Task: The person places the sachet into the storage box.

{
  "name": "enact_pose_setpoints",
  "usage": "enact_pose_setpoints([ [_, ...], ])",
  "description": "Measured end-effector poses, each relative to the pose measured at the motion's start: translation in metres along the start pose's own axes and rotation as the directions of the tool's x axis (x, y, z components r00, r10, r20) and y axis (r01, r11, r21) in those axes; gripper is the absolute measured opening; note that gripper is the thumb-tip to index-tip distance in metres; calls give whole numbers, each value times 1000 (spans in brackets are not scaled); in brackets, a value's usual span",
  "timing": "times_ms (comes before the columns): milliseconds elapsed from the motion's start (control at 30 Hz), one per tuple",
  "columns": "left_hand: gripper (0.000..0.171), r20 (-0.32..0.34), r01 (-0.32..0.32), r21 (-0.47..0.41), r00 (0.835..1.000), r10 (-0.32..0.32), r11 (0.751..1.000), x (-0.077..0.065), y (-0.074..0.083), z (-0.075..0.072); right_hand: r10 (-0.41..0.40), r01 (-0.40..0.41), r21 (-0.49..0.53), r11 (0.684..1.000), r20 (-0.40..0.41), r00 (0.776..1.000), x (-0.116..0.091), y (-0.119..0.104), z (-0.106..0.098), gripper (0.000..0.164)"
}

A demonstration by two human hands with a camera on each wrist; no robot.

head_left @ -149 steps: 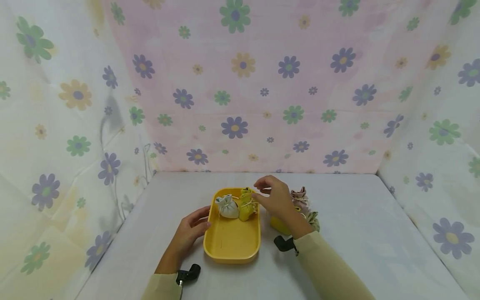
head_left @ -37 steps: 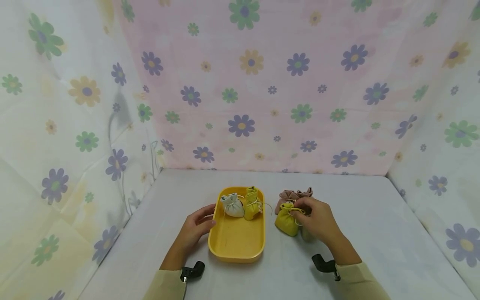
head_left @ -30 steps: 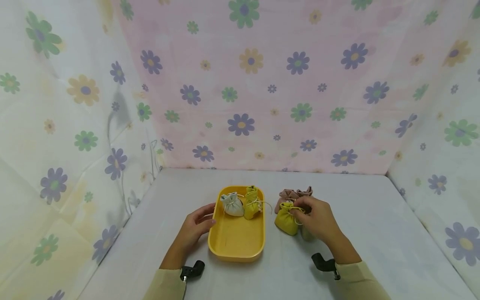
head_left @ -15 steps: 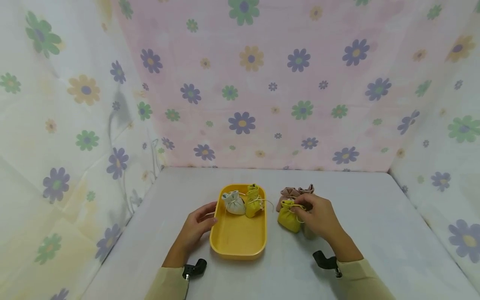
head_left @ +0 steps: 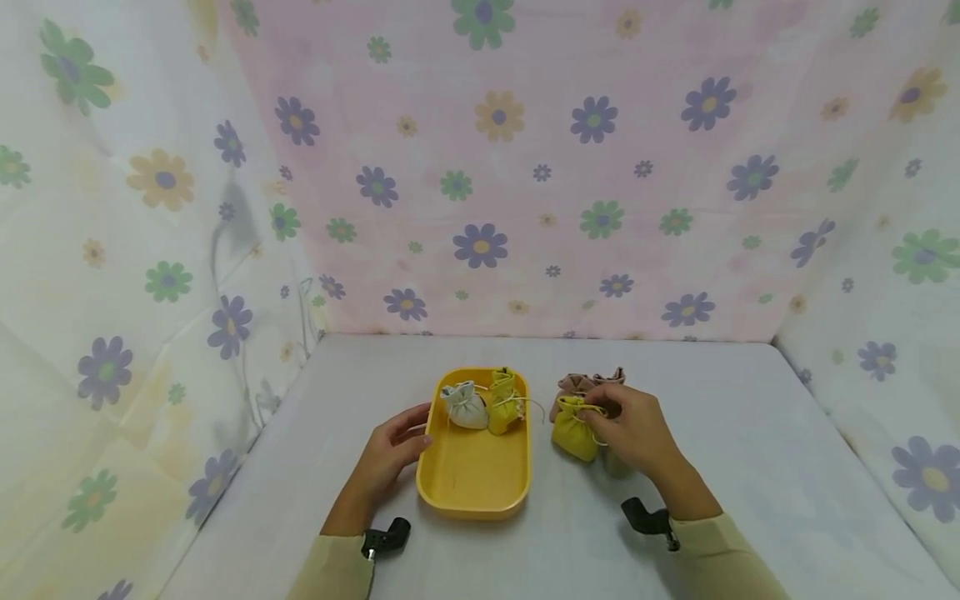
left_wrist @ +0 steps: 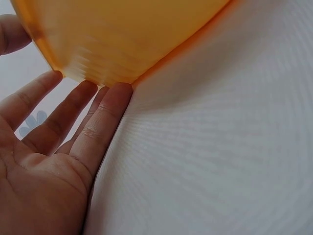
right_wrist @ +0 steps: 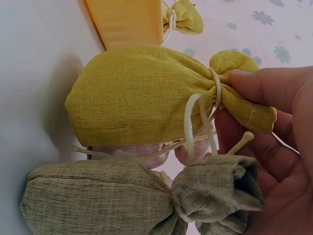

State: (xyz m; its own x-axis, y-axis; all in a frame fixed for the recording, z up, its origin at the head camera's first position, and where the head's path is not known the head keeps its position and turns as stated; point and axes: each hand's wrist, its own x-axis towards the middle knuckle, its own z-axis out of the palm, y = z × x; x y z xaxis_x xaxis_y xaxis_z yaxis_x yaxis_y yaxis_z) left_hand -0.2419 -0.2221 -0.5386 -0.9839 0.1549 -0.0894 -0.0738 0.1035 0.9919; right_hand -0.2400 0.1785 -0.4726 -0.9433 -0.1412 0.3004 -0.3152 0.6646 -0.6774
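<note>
My right hand [head_left: 633, 425] pinches the gathered top of a yellow drawstring pouch [head_left: 574, 435] to the right of the tray; in the right wrist view the thumb lies on the neck of this pouch [right_wrist: 137, 95]. Close beside it is a grey-green pouch [right_wrist: 98, 196], mostly hidden by the hand in the head view. My left hand [head_left: 386, 454] touches the left side of the yellow tray [head_left: 472, 492], its fingers nearly straight against the tray wall [left_wrist: 122, 39]. Inside the tray sit a white pouch [head_left: 466, 410] and another yellow pouch [head_left: 503, 408].
Pinkish-brown pouches [head_left: 576, 383] stand just behind the pinched one. A white cloth covers the table [head_left: 750, 433]. Flower-printed curtains [head_left: 540, 217] enclose the back and both sides.
Five seconds ago my right hand was by the yellow pouch at the tray; it has moved right and pinches the other yellow pouch. In the last second both hands have stayed nearly still.
</note>
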Motion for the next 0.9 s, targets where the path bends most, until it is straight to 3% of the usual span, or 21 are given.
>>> enact_pose_setpoints([
  [533, 51, -7, -5, 8, 1000, 5, 1000, -1, 1, 0, -34, 34, 16, 999, -2, 999, 4, -14, -5, 11],
  [900, 53, -10, -17, 11, 1000, 17, 1000, 0, -1, -1, -115, 117, 70, 991, -39, 993, 9, -21, -7, 12],
])
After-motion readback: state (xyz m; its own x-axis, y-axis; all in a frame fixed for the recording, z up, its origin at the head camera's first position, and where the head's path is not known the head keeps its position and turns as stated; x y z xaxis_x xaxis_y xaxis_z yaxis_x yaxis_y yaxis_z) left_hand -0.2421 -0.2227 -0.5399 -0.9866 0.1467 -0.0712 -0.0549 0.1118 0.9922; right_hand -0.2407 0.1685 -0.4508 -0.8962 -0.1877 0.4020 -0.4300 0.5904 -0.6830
